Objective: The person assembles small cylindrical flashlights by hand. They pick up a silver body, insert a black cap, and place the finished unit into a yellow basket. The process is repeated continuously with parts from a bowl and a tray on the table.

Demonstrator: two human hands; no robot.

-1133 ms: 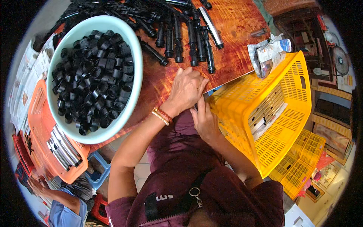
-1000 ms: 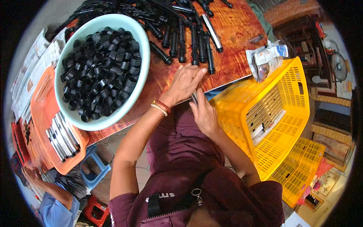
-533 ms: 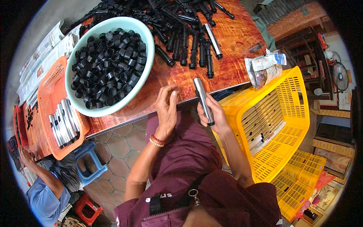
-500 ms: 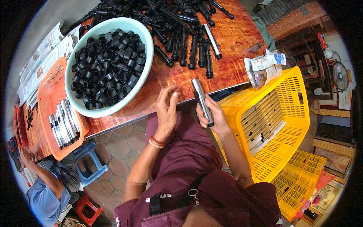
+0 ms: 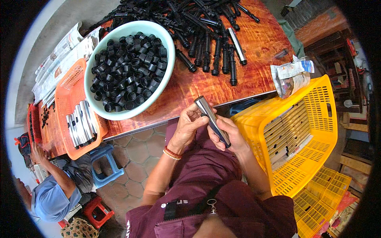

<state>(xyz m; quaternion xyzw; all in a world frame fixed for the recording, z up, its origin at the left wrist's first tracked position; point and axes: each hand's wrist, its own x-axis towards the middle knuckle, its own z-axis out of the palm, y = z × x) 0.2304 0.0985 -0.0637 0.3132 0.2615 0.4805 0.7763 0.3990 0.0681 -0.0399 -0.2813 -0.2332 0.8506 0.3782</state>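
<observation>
My right hand [image 5: 233,137] is wrapped round the lower part of a shiny silver tube [image 5: 206,108], whose lower end is black. The tube is tilted, its upper end toward the table. My left hand [image 5: 187,127] closes on the tube's upper part from the left, thumb against its side and fingers partly hidden behind it. Beyond, a pale green basin [image 5: 170,75] full of short black caps [image 5: 129,73] stands on the wooden table [image 5: 190,89]. Black ribbed tubes [image 5: 216,55] lie in a pile at the back, with one silver tube [image 5: 237,45] among them.
An orange basket [image 5: 63,95] at left holds several silver tubes [image 5: 81,123]. To my right, a yellow crate [image 5: 295,174] contains rows of tubes, with a newspaper packet [image 5: 291,77] at its far corner. Another person [image 5: 55,198] sits at far left near a blue stool [image 5: 105,166].
My left hand has come over to the tube and taken hold of its upper part. The tube in my right hand has tilted further left. The whole view has shifted slightly.
</observation>
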